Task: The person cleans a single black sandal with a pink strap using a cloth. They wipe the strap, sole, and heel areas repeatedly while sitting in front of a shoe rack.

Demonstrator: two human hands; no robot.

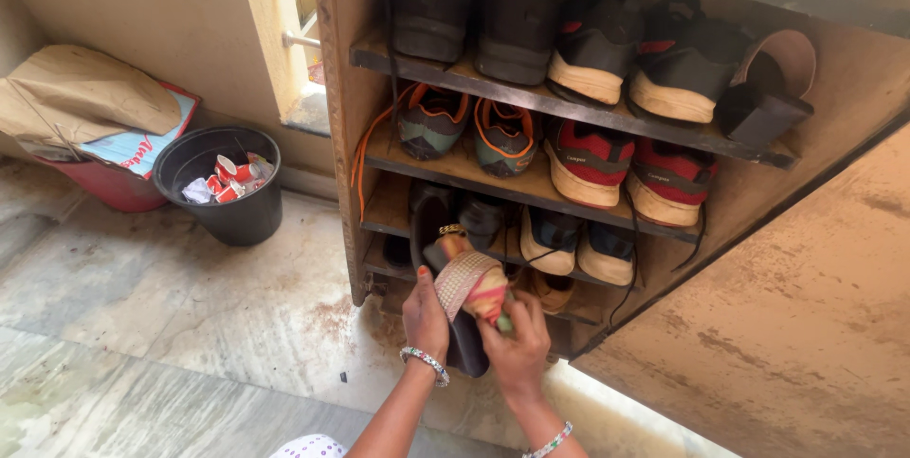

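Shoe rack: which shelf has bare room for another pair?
Top three shelves are packed with shoes edge to edge. The lowest shelf shows a gap right of a tan shoe, partly hidden by both hands. Bare floor lies between the black bin and the rack.

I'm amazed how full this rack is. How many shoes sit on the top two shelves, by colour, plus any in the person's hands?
Black, red-trimmed sneakers: 4
Black heeled shoe: 1
Grey-green sneakers, orange laces: 2
Red sneakers: 2
Woven-strap sandal held by left hand and right hand: 1
Total: 10
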